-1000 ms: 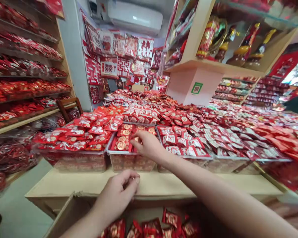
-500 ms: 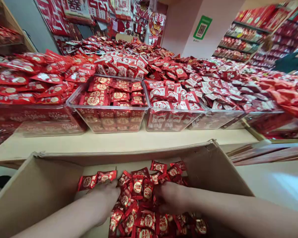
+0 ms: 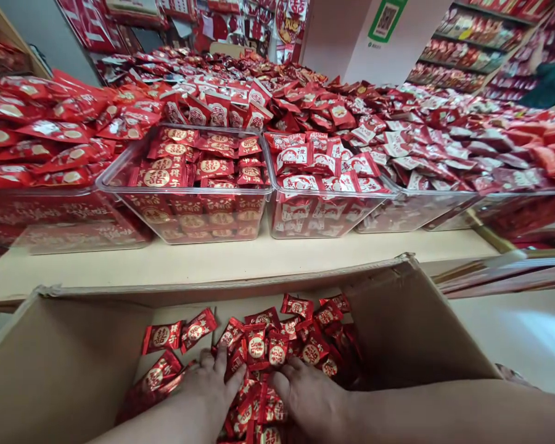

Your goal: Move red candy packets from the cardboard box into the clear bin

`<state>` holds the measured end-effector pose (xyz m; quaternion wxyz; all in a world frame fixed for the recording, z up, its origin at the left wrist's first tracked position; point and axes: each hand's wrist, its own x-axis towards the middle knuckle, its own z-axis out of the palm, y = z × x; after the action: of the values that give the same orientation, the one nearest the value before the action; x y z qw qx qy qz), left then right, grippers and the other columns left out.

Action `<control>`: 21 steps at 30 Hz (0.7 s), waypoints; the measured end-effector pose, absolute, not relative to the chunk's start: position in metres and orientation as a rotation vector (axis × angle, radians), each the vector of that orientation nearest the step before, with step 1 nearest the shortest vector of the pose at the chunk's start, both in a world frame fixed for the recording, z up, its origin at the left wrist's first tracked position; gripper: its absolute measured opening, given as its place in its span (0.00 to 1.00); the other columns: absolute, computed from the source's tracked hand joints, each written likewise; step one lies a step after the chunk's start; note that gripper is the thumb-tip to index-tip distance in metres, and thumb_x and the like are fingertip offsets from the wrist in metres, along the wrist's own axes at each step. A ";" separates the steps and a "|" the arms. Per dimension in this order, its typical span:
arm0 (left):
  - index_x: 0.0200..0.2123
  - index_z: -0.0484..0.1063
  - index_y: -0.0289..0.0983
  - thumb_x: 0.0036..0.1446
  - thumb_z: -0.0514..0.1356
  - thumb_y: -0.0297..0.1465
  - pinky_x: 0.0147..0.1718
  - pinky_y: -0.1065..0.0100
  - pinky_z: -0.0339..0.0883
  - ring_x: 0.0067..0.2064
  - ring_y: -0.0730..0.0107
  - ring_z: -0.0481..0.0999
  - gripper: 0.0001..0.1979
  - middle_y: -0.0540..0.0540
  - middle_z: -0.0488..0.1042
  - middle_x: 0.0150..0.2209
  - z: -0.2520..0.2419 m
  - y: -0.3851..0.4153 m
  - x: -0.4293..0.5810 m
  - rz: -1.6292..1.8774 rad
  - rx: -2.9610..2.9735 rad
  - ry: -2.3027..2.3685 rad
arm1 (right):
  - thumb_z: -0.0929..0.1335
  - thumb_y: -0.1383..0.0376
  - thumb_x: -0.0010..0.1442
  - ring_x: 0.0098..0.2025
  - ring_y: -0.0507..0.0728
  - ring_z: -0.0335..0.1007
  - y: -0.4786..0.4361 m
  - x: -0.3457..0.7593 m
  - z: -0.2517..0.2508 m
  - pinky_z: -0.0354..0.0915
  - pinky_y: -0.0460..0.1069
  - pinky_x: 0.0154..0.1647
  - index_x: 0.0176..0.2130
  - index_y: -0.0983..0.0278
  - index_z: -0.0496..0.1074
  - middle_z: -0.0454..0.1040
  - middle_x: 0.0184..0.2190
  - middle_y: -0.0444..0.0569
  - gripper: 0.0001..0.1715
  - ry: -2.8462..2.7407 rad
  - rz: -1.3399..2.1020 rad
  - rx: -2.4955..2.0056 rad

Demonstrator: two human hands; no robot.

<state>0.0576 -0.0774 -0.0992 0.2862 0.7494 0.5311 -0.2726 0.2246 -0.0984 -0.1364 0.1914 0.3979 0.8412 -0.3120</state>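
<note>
Right hand (image 3: 312,393) touches red packets (image 3: 256,347) beneath it.

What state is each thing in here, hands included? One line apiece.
Cardboard box: open on top, partly filled.
Red packets inside: wrapped, lying loose.
Left hand: fingers spread on these packets.
Right hand: fingers bent over them, grip unclear.
Clear tub of gold-printed packets: lidless, filled near its rim.
Tub of white-printed packets: lidless, heaped above its rim.
</note>
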 end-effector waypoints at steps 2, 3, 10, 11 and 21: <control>0.50 0.67 0.33 0.29 0.63 0.17 0.47 0.44 0.57 0.53 0.33 0.62 0.38 0.24 0.62 0.54 -0.090 -0.076 0.053 -0.610 1.967 1.394 | 0.68 0.67 0.42 0.40 0.64 0.66 -0.092 0.224 -0.133 0.63 0.53 0.37 0.44 0.71 0.67 0.70 0.39 0.61 0.26 2.266 -0.984 1.242; 0.50 0.67 0.34 0.34 0.62 0.22 0.47 0.48 0.58 0.52 0.38 0.65 0.33 0.28 0.66 0.52 -0.086 -0.075 0.050 -0.533 1.948 1.377 | 0.68 0.67 0.44 0.36 0.62 0.67 -0.088 0.225 -0.130 0.62 0.51 0.34 0.41 0.69 0.69 0.72 0.36 0.58 0.21 2.221 -1.067 1.293; 0.28 0.70 0.39 0.53 0.47 0.43 0.24 0.67 0.64 0.29 0.59 0.77 0.18 0.44 0.79 0.27 -0.067 -0.046 0.049 -0.202 1.707 1.278 | 0.70 0.61 0.45 0.22 0.47 0.57 -0.056 0.229 -0.097 0.56 0.43 0.24 0.25 0.67 0.71 0.65 0.18 0.41 0.10 1.833 -2.077 1.485; 0.28 0.69 0.38 0.55 0.44 0.44 0.22 0.70 0.62 0.28 0.62 0.77 0.20 0.45 0.79 0.27 -0.063 -0.043 0.051 -0.158 1.637 1.258 | 0.70 0.59 0.44 0.22 0.47 0.58 -0.053 0.230 -0.090 0.57 0.43 0.25 0.24 0.68 0.70 0.66 0.18 0.41 0.12 1.762 -2.229 1.450; 0.27 0.71 0.33 0.54 0.51 0.45 0.18 0.78 0.55 0.26 0.72 0.75 0.21 0.45 0.78 0.28 -0.026 -0.035 0.046 0.301 1.157 1.104 | 0.67 0.51 0.48 0.22 0.46 0.61 -0.044 0.236 -0.048 0.60 0.44 0.28 0.26 0.70 0.69 0.68 0.21 0.44 0.23 1.777 -2.693 1.279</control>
<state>0.0457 -0.0355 -0.0256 0.6868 0.5169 0.4929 0.1345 0.2361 -0.0441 -0.0481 -0.1640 0.3635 0.5051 -0.7654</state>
